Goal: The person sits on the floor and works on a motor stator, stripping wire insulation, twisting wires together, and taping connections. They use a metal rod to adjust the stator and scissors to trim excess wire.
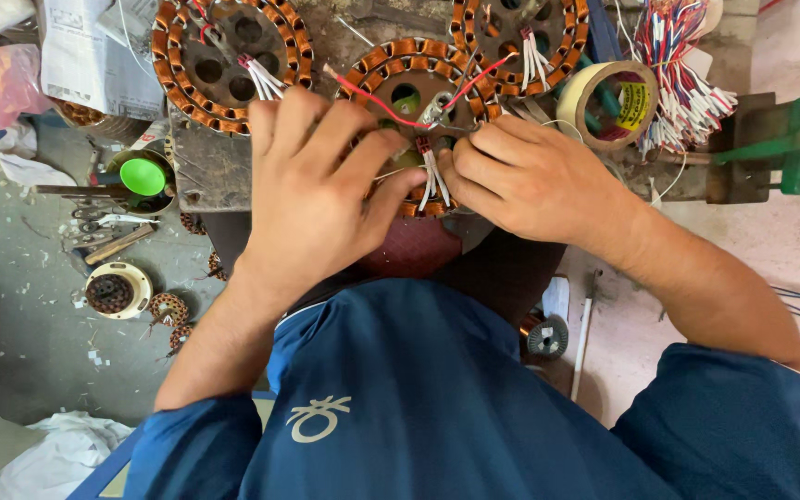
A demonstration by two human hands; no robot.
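Copper-wound stator (400, 57) beneath both hands (418, 185)

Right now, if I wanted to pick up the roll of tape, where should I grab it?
Probably by its outer rim. The tape roll lies tilted on the bench by the wire bundle, its open hole facing up. Come from above on the near side, pinching through the hole and over the rim. The right hand is closest; the left hand rests on the copper-wound stator.

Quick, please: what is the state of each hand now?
Left hand: fingers bent, resting on the middle stator.
Right hand: closed, pinching the white wires.
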